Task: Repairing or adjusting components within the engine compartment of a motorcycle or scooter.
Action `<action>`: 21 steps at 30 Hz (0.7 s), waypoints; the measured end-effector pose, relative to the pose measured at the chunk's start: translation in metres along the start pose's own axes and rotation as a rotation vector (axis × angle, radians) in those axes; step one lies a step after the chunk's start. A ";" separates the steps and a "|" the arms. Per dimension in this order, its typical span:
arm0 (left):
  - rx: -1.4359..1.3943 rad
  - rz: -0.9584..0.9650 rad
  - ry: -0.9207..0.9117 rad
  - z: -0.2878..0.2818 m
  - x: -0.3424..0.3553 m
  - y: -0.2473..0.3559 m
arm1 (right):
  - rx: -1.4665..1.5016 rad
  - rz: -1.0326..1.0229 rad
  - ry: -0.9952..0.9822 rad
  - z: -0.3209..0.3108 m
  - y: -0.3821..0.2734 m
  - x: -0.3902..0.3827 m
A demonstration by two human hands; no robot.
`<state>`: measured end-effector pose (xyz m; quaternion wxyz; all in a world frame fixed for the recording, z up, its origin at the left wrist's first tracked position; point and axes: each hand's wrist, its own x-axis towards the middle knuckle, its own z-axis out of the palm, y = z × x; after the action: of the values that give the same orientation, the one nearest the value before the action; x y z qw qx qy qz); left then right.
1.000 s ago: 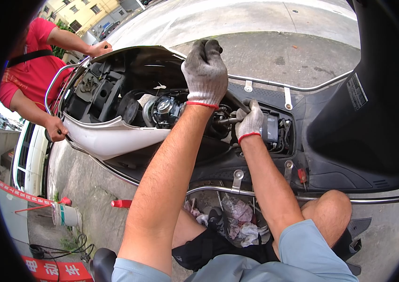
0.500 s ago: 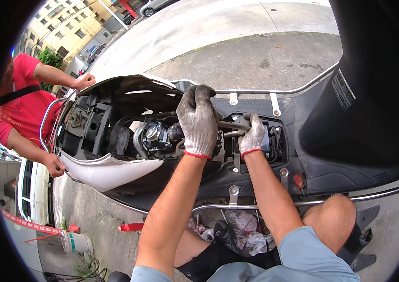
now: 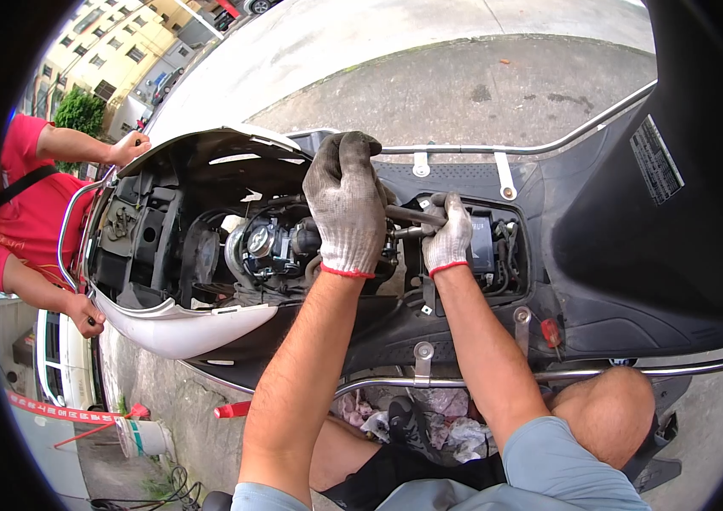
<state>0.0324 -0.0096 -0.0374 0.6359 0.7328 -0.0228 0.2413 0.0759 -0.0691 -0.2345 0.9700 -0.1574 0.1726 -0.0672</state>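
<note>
My left hand [image 3: 346, 204], in a dirty knit glove, lies over the top of the open scooter's engine [image 3: 263, 243] with its fingers curled down; what it grips is hidden. My right hand [image 3: 448, 234], gloved too, is closed around a dark metal bar [image 3: 412, 215] that runs from under the left hand toward the battery bay [image 3: 491, 243]. Both hands are inside the opened body of the scooter, a few centimetres apart.
A person in a red shirt [image 3: 29, 213] steadies the scooter's rear rail [image 3: 67, 230] with both hands. The raised black seat [image 3: 659, 238] stands at right. A red-handled screwdriver [image 3: 551, 334] rests by the chrome side rail [image 3: 583, 372]. Rags [image 3: 446, 422] lie below; a white bucket [image 3: 144, 436] stands lower left.
My left hand came down from above the scooter onto the engine beside my right hand. The right hand stayed on the bar. The view shifted lower and closer.
</note>
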 end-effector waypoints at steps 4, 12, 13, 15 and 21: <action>0.017 0.033 -0.020 0.004 -0.004 0.001 | 0.016 0.008 -0.062 0.002 -0.004 0.005; 0.035 0.128 -0.033 0.000 -0.030 -0.002 | 0.022 0.068 -0.116 0.002 -0.006 0.004; 0.027 0.114 -0.023 0.001 -0.029 0.001 | 0.022 0.070 -0.114 0.001 -0.004 0.004; 0.014 0.100 -0.016 0.003 -0.028 0.002 | 0.026 0.056 -0.100 0.002 -0.003 0.007; 0.033 0.104 -0.014 0.003 -0.020 0.001 | 0.062 0.048 -0.105 0.001 0.000 0.009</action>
<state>0.0149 -0.0185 -0.0442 0.6103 0.7425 -0.0611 0.2693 0.0848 -0.0708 -0.2368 0.9834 -0.1265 0.1232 -0.0408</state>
